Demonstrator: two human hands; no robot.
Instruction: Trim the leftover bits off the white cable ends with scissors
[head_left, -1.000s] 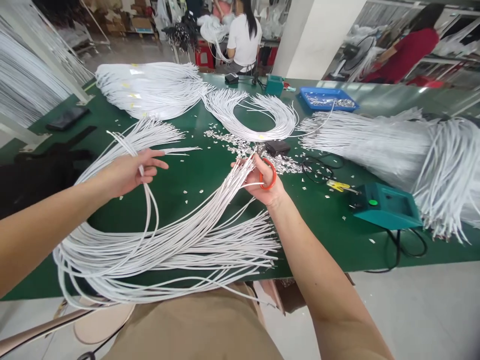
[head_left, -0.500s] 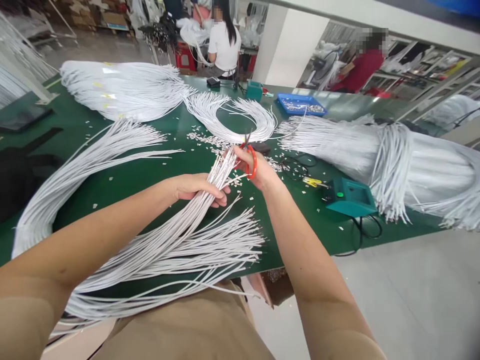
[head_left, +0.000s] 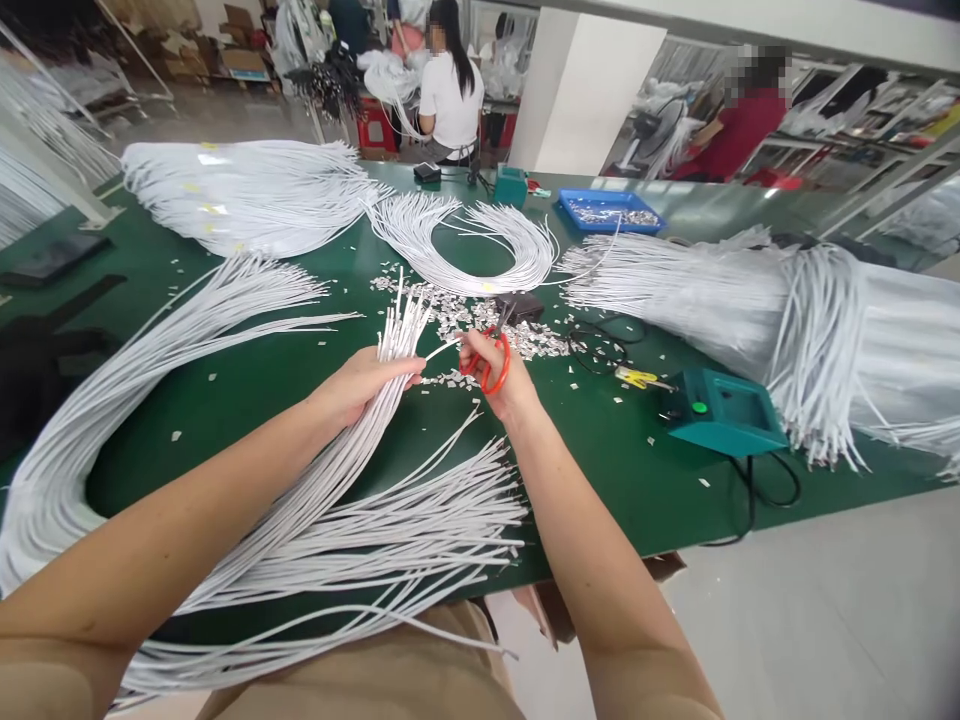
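Observation:
My left hand (head_left: 375,378) is closed round a bundle of white cables (head_left: 390,400), whose ends fan upward above the thumb. My right hand (head_left: 491,372) has red-handled scissors (head_left: 501,370) looped on its fingers, blades pointing up and away. Its thumb and forefinger pinch the end of one white cable (head_left: 442,350) that stretches across from the bundle. More loose cables (head_left: 450,500) lie on the green table below my hands. Many small pale scraps (head_left: 465,312) are scattered just beyond them.
A teal device (head_left: 724,410) with a black cord stands at the right, beside yellow-handled pliers (head_left: 637,377). Big cable bundles (head_left: 247,195) lie at the back left and right. A blue tray (head_left: 611,211) sits at the back. Two people are visible beyond the table.
My hands have moved apart; the bundle has swung left and more upright. The right hand has left the bundle's tips and holds one cable end out to the side.

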